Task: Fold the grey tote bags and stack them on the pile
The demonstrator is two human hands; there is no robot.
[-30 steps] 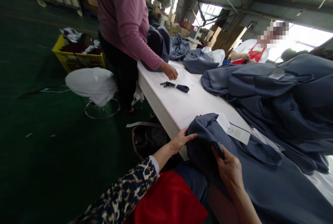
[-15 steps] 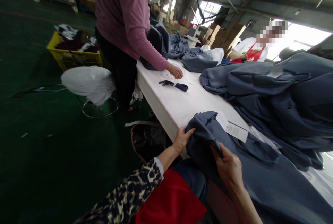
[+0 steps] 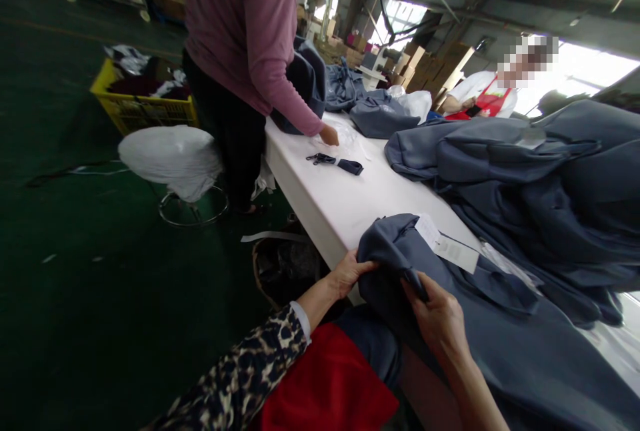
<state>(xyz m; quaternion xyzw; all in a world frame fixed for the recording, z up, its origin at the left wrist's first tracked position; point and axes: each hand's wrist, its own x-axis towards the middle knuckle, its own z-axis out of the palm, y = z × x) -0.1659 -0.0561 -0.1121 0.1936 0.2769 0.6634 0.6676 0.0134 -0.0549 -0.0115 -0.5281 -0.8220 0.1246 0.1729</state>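
A dark blue-grey fabric bag (image 3: pixel 480 331) lies along the near edge of the white table (image 3: pixel 320 197), its end hanging a little over the side. My left hand (image 3: pixel 350 274) grips that end, thumb on top and the other fingers hidden behind the cloth. With fingers wrapped round a fold of the same bag, my right hand (image 3: pixel 437 311) is closed a short way to the right. White paper tags (image 3: pixel 455 252) rest on top of the bag. Farther up the table lies a bundled dark strap (image 3: pixel 336 163) with metal clips.
A heap of similar blue-grey bags (image 3: pixel 530 177) covers the table's right side. Beyond the strap, a co-worker in a mauve top (image 3: pixel 270 37) reaches over clear plastic. A covered stool (image 3: pixel 170 154), a yellow crate (image 3: pixel 150 107) and an open bin (image 3: pixel 285 267) stand on the floor.
My left hand has shifted slightly down along the bag's end, while my right keeps its grip. The co-worker's hand has drawn back a little to the left.
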